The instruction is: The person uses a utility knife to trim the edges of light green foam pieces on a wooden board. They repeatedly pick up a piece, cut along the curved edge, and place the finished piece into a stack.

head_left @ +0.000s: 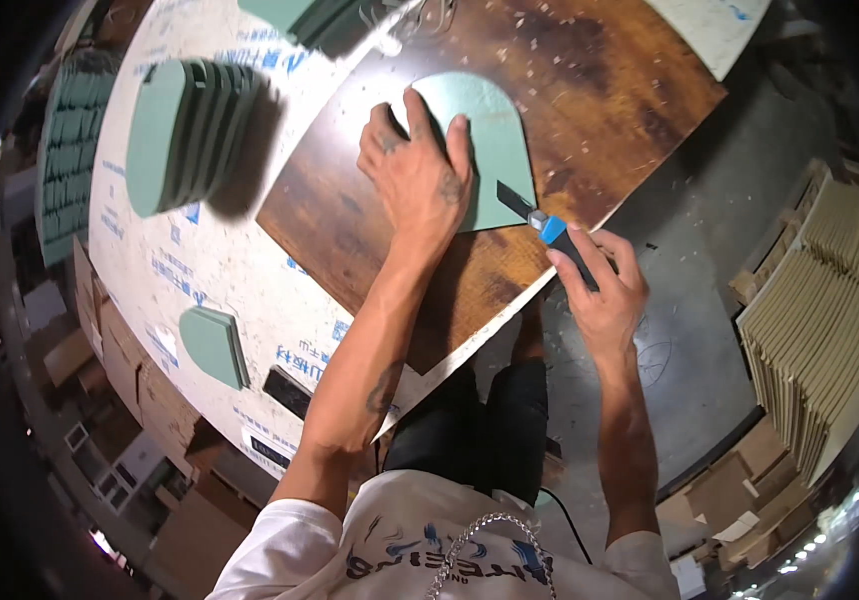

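A pale green panel (pixel 498 140) with a rounded far end and a straight near edge lies flat on a brown wood-patterned board (pixel 590 110). My left hand (pixel 418 180) rests on the panel's left part, fingers spread, and hides some of that edge. A utility knife (pixel 553 230) with a dark blade and a blue-and-black handle is held in my right hand (pixel 605 290). Its blade lies over the panel's near right corner; whether it touches the surface I cannot tell.
Upright green panels (pixel 165 140) stand on the printed white tabletop (pixel 165 270) at left. Nearer are a small green stack (pixel 215 345) and a dark phone-like object (pixel 288 391). Light-coloured boards (pixel 810 320) lean in rows at right, beyond the table edge. Scraps dot the brown board.
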A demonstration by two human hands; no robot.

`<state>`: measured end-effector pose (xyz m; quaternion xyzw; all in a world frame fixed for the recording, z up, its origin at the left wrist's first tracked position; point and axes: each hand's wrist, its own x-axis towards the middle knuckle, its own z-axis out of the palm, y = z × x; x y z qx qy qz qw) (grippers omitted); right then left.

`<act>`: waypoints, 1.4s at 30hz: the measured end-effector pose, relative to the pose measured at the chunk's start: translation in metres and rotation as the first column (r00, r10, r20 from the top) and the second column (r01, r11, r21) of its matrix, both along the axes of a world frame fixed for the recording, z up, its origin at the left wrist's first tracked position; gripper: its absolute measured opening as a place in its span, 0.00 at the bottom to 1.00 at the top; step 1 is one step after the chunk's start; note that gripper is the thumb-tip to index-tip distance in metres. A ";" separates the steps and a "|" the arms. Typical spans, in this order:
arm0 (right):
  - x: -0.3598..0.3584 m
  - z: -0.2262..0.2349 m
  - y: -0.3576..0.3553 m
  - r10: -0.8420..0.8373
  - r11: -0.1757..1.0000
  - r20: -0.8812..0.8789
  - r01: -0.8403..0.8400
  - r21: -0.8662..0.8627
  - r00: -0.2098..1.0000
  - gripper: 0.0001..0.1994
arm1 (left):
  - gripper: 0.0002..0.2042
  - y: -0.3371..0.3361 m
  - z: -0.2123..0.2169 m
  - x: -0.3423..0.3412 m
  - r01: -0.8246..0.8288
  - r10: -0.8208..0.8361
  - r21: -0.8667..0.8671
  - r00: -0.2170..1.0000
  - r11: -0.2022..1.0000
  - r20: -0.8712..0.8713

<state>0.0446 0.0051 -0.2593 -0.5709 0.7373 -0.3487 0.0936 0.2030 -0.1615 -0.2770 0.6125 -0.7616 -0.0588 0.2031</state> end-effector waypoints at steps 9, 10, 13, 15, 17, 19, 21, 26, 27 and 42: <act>-0.012 -0.004 0.040 0.056 0.996 -0.292 -0.033 0.083 0.955 0.21 | 0.28 0.002 -0.019 -0.008 0.097 -0.093 -0.054 0.994 0.994 0.063; -0.014 -0.003 0.042 0.045 0.996 -0.279 -0.020 0.092 0.959 0.21 | 0.27 0.001 -0.019 -0.007 0.104 -0.101 -0.060 0.994 0.993 0.050; -0.015 -0.002 0.043 0.049 0.993 -0.289 -0.016 0.115 0.956 0.20 | 0.26 0.000 -0.017 -0.006 0.084 -0.083 -0.039 0.996 0.996 0.041; -0.016 0.000 0.040 0.068 0.993 -0.321 -0.033 0.115 0.945 0.20 | 0.25 -0.002 -0.018 -0.003 0.117 -0.115 -0.055 0.992 0.992 0.042; -0.015 0.000 0.038 0.078 0.991 -0.329 -0.037 0.129 0.941 0.20 | 0.25 -0.003 -0.022 0.000 0.139 -0.136 -0.077 0.990 0.987 0.041; -0.015 0.000 0.033 0.089 0.989 -0.326 -0.046 0.137 0.941 0.20 | 0.23 -0.006 -0.026 0.003 0.174 -0.166 -0.111 0.983 0.979 0.072; -0.013 -0.001 0.022 0.100 0.989 -0.311 -0.058 0.139 0.945 0.20 | 0.22 -0.005 -0.025 0.005 0.180 -0.173 -0.113 0.983 0.977 0.069; -0.020 -0.021 -0.053 0.086 0.993 -0.389 -0.111 -0.042 0.917 0.18 | 0.23 -0.005 -0.022 0.006 0.211 -0.203 -0.070 0.974 0.975 0.100; -0.025 -0.023 -0.068 0.092 0.990 -0.374 -0.126 -0.068 0.923 0.18 | 0.23 -0.006 -0.022 0.005 0.220 -0.212 -0.076 0.973 0.973 0.094; -0.043 -0.003 -0.056 0.158 0.985 -0.289 -0.132 0.107 0.944 0.20 | 0.27 0.001 -0.017 -0.022 -0.003 -0.002 -0.067 0.997 0.998 -0.072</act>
